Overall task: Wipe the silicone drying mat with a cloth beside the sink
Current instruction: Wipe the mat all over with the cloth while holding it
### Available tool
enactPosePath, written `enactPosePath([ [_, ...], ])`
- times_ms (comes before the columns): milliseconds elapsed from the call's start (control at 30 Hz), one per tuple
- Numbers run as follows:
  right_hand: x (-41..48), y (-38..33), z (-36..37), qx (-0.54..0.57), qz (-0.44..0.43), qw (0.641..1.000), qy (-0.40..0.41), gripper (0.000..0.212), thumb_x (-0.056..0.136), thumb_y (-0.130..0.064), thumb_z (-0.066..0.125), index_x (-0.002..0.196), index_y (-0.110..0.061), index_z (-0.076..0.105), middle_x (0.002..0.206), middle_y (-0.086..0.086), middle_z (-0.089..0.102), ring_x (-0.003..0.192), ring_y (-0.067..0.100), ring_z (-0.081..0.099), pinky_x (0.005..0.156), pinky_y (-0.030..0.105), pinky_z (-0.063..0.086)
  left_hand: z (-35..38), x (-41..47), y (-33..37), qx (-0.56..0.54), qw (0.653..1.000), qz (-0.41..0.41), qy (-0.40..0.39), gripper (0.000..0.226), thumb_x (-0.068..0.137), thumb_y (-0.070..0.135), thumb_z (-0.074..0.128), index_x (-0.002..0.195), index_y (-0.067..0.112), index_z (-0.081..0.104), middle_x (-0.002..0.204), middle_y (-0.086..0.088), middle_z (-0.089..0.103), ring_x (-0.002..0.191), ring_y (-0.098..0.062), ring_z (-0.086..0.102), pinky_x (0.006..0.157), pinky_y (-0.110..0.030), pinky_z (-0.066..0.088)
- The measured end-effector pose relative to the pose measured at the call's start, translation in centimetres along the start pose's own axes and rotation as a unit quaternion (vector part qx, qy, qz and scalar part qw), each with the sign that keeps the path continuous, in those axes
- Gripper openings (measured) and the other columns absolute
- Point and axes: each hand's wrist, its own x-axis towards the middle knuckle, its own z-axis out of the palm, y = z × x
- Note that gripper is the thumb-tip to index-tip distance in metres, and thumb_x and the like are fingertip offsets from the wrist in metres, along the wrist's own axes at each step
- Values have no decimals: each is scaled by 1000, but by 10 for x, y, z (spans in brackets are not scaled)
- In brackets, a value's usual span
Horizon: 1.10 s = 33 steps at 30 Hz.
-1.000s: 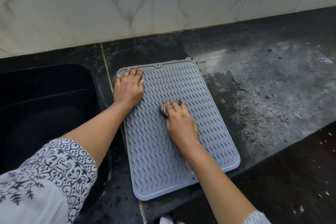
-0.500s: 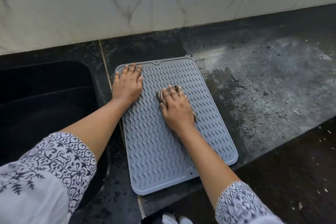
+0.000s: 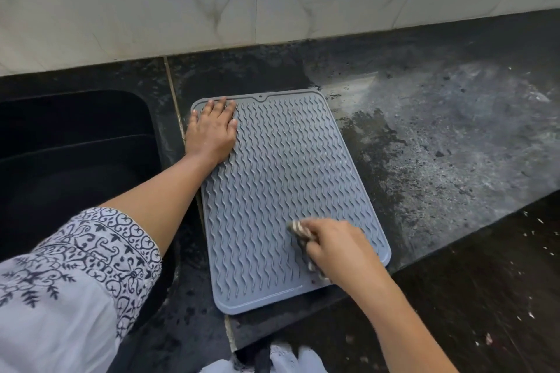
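A grey silicone drying mat (image 3: 281,179) with wavy ridges lies flat on the dark counter, just right of the sink. My left hand (image 3: 212,130) presses flat on the mat's far left corner, fingers spread, holding nothing. My right hand (image 3: 339,248) is at the mat's near right corner, closed around a dark striped cloth (image 3: 300,232). The cloth is bunched and pokes out to the left of my fingers, resting on the mat. Most of the cloth is hidden under my hand.
A black sink basin (image 3: 75,160) lies to the left of the mat. The dark stone counter (image 3: 454,142) to the right has pale streaks. A marble backsplash (image 3: 272,3) runs along the back. The counter's front edge drops to a speckled dark floor (image 3: 500,281).
My right hand has dragged the cloth from the mat's upper middle down to its near right corner. My left hand has stayed on the far left corner.
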Motion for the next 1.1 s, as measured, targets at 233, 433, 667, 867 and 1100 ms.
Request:
enactPosePath([
  [233,89,-22,46,33,-37,983,175,52,94,-31,46,144,-18,34,153,4,29,141,35,20,114,47,15,0,0,0,0,1000,-3,4,51,99,38,27,149,26,26,158,2,22,146,-18,16,117,-44,6],
  [433,44,0,56,3,-52,986,160,52,94,-18,49,144,-15,33,150,2,36,137,33,31,100,41,42,1,-1,0,7,1000,-4,-2,52,99,38,27,149,25,26,158,2,22,146,-18,15,117,-44,6],
  [667,-36,22,28,11,-64,998,22,37,91,-22,49,127,-26,53,130,-4,57,113,17,54,96,31,43,1,-1,1,15,1000,-4,-4,52,99,38,26,150,24,25,158,1,21,146,-19,15,118,-44,6],
  [867,60,-12,16,103,-84,982,135,46,95,-22,45,141,-26,38,151,-3,33,141,22,22,113,42,21,-1,-3,2,9,1000,3,-11,52,100,37,25,150,24,24,159,1,19,147,-19,13,118,-44,5],
  [1100,73,-6,55,22,-130,980,146,50,95,-20,46,143,-20,35,152,0,32,139,33,25,110,46,28,0,-2,3,8,1000,-3,-8,52,100,37,26,150,24,25,159,1,20,147,-18,13,117,-44,5],
])
